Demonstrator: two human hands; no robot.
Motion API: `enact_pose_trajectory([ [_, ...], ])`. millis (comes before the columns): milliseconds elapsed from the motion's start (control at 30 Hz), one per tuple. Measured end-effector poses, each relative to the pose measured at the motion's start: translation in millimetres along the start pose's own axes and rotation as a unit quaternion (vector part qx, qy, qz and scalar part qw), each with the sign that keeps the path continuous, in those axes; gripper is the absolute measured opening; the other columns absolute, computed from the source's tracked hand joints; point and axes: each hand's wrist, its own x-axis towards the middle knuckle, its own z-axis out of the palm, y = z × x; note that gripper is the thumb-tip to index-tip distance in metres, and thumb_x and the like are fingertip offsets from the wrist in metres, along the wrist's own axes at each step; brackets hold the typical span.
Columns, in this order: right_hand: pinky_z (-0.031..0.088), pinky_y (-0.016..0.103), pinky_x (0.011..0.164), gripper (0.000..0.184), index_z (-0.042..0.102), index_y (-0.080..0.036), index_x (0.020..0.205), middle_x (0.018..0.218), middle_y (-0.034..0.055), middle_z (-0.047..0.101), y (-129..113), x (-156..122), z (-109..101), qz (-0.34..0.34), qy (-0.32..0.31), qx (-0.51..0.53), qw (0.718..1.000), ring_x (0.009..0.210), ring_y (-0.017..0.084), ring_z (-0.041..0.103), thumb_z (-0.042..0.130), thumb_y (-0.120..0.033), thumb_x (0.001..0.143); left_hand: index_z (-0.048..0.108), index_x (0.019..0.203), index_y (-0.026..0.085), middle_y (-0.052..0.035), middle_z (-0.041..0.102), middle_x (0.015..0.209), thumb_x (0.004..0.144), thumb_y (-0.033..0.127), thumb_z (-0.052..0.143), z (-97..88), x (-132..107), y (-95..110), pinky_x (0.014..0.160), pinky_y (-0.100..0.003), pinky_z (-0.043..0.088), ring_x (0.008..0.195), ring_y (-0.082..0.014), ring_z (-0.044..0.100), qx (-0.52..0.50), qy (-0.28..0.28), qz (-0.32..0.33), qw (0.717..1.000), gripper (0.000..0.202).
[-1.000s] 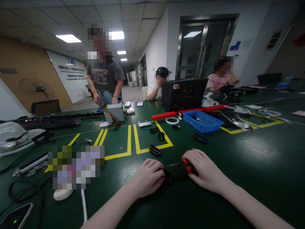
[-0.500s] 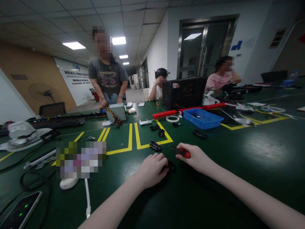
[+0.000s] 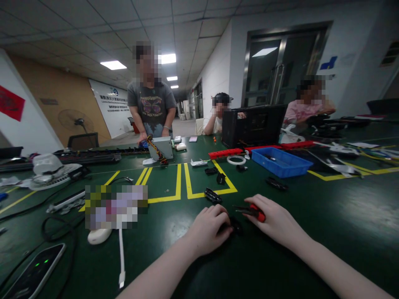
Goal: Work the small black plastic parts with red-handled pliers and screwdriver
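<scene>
My left hand (image 3: 212, 228) is closed over a small black plastic part (image 3: 237, 226) low on the green table, and its fingers hide much of that part. In my right hand (image 3: 274, 218) is a pair of red-handled pliers (image 3: 257, 213). Their dark jaws point left, just above and beside the black part, and look slightly parted. I cannot tell whether they touch it. Directly beyond my left hand lies a ribbed black plastic piece (image 3: 213, 195). Two smaller black pieces, one nearer (image 3: 221, 178) and one farther (image 3: 211, 170), rest inside the yellow tape outline.
A blue tray (image 3: 280, 164) stands ahead to the right, with a black piece (image 3: 277, 184) in front of it. Behind are a black computer case (image 3: 254, 126) and a grey power supply (image 3: 163, 148). Cables and a phone-like device (image 3: 37, 270) lie left. Several people are across the table.
The view has swung left, so the scene sits farther right. My right hand has shifted slightly right with the pliers, whose jaws now look parted. My left hand stays on the black part.
</scene>
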Motion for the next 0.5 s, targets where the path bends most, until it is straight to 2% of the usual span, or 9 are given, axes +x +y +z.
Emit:
enact_pose_trajectory([
  [100, 0.051, 0.033, 0.066, 0.015, 0.057, -0.023, 0.094, 0.1, 0.0059, 0.062, 4.3, -1.4, 2.6, -0.01, -0.014, -0.018, 1.0, 0.082, 0.021, 0.062, 0.055, -0.032, 0.083, 0.054, 0.094, 0.021, -0.0014, 0.058, 0.107, 0.087, 0.023, 0.057, -0.5, 0.4, -1.0, 0.081, -0.03, 0.045, 0.095, -0.0175, 0.056, -0.004, -0.003, 0.005, 1.0, 0.008],
  [167, 0.051, 0.036, 0.073, 0.011, 0.057, -0.022, 0.087, 0.093, 0.0055, 0.063, 5.3, -0.9, 4.3, -0.023, -0.007, -0.04, 0.999, 0.083, 0.022, 0.062, 0.057, -0.033, 0.082, 0.055, 0.094, 0.021, -0.0012, 0.058, 0.106, 0.086, 0.023, 0.059, -0.6, 0.3, -1.4, 0.08, -0.03, 0.045, 0.094, -0.0177, 0.056, -0.005, -0.004, 0.006, 1.0, 0.009],
  [267, 0.045, 0.047, 0.091, 0.021, 0.056, -0.022, 0.084, 0.087, 0.0052, 0.065, 5.8, 1.2, 6.7, -0.043, 0.013, -0.069, 0.997, 0.086, 0.024, 0.063, 0.056, -0.043, 0.084, 0.056, 0.094, 0.021, -0.0007, 0.06, 0.104, 0.084, 0.028, 0.063, -0.7, -0.4, -1.3, 0.079, -0.031, 0.045, 0.094, -0.0189, 0.056, -0.003, -0.004, 0.009, 1.0, 0.014],
  [333, 0.04, 0.051, 0.096, 0.027, 0.056, -0.022, 0.085, 0.084, 0.0044, 0.065, 5.6, 2.3, 6.8, -0.048, 0.01, -0.076, 0.996, 0.085, 0.024, 0.063, 0.054, -0.049, 0.085, 0.056, 0.095, 0.022, -0.0002, 0.061, 0.103, 0.082, 0.031, 0.066, -0.8, -1.0, -1.1, 0.079, -0.032, 0.045, 0.094, -0.0195, 0.055, -0.003, -0.004, 0.011, 1.0, 0.019],
  [400, 0.042, 0.048, 0.092, 0.03, 0.055, -0.022, 0.085, 0.082, 0.0037, 0.064, 4.1, 2.4, 4.8, -0.043, -0.001, -0.072, 0.997, 0.082, 0.023, 0.063, 0.053, -0.052, 0.085, 0.056, 0.096, 0.022, 0.0002, 0.061, 0.102, 0.082, 0.032, 0.066, -0.7, -1.5, -1.4, 0.079, -0.032, 0.045, 0.094, -0.0196, 0.055, -0.004, -0.002, 0.014, 1.0, 0.019],
  [500, 0.046, 0.037, 0.072, 0.031, 0.053, -0.021, 0.084, 0.081, 0.0045, 0.062, -0.7, 0.7, -0.7, -0.033, -0.03, -0.061, 0.997, 0.075, 0.021, 0.06, 0.054, -0.052, 0.085, 0.057, 0.099, 0.022, -0.0003, 0.061, 0.104, 0.085, 0.031, 0.063, 0.0, -1.9, -2.5, 0.08, -0.032, 0.046, 0.095, -0.0197, 0.055, 0.003, 0.0, 0.023, 1.0, 0.017],
])
